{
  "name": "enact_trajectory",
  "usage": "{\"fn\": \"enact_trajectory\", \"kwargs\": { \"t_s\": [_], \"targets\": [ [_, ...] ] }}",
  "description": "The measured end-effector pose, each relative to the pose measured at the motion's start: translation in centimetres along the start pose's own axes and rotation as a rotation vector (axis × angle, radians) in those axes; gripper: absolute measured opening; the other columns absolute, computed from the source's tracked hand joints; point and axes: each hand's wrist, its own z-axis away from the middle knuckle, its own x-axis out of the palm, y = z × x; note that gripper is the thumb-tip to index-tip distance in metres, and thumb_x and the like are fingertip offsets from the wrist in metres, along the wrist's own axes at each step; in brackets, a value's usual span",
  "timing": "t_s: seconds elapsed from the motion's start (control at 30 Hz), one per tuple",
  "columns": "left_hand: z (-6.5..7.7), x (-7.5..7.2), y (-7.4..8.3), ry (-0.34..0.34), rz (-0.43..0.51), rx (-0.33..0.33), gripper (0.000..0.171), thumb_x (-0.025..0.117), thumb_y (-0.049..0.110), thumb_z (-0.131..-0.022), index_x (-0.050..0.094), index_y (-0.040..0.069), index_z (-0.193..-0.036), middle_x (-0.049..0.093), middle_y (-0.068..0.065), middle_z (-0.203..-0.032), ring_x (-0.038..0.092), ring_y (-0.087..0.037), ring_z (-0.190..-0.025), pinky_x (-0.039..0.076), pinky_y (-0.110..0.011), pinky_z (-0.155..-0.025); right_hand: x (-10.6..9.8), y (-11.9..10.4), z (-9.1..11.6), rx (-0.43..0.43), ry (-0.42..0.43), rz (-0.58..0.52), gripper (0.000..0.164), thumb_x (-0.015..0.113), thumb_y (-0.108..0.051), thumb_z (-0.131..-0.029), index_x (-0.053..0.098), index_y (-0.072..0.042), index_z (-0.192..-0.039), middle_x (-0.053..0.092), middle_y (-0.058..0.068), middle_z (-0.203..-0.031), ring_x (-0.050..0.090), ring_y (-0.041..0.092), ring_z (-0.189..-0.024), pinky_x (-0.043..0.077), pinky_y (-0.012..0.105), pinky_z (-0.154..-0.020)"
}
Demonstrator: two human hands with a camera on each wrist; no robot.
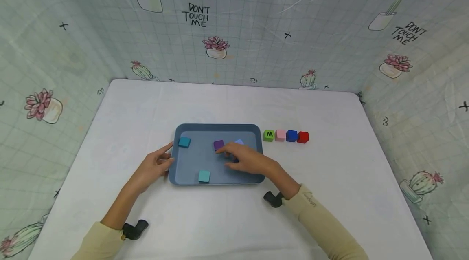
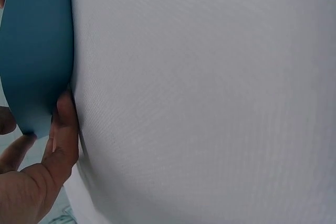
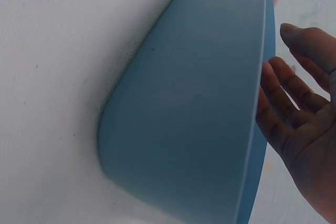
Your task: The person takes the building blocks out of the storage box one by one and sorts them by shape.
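A blue-grey tray (image 1: 216, 126) lies on the white table. My left hand (image 1: 152, 169) holds it by the left edge, with fingers at the rim and lower wall in the left wrist view. My right hand (image 1: 247, 158) hovers over the tray's right half, fingers spread and loosely bent. Its index fingertip is close to a purple block (image 1: 218, 144). Behind the hand a lavender block (image 1: 239, 142) shows in part, and a dark blue block (image 1: 236, 160) is mostly hidden by the fingers. A teal block (image 1: 184, 142) sits at the tray's back left, a turquoise block (image 1: 204, 176) near its front.
Just right of the tray stands a row of cubes: a green cube (image 1: 268, 135) with a black letter, a pink cube (image 1: 280, 135), a blue cube (image 1: 291, 135) and a red cube (image 1: 303, 137). Printed cloth (image 1: 249, 19) hangs behind and beside the table (image 1: 329, 211).
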Motion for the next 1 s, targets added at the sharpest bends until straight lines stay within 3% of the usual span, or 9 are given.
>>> {"fn": "enact_trajectory", "kwargs": {
  "t_s": [0.5,1.0],
  "targets": [
    [0.0,-0.1,-0.2,-0.006,0.008,0.001,0.059,0.054,0.011,-0.096,0.027,0.007,-0.149,0.044,-0.027,-0.122,0.054,-0.035,-0.103,0.055,-0.034,-0.072,1.3,-0.9,-1.2,0.024,-0.071,-0.003,0.044,0.063,-0.011,-0.092,0.05,-0.012,-0.134,0.053,-0.001,-0.129,0.052,0.013,-0.113,0.041,0.02,-0.093],
    [0.0,0.2,-0.3,-0.004,0.007,0.001,0.059,0.053,0.011,-0.096,0.026,0.008,-0.149,0.043,-0.027,-0.123,0.053,-0.037,-0.106,0.055,-0.036,-0.074,2.2,-1.0,-1.8,-0.042,-0.129,0.066,0.044,0.064,-0.011,-0.091,0.054,-0.014,-0.133,0.052,-0.004,-0.132,0.048,0.011,-0.118,0.039,0.021,-0.096]
  ]
}}
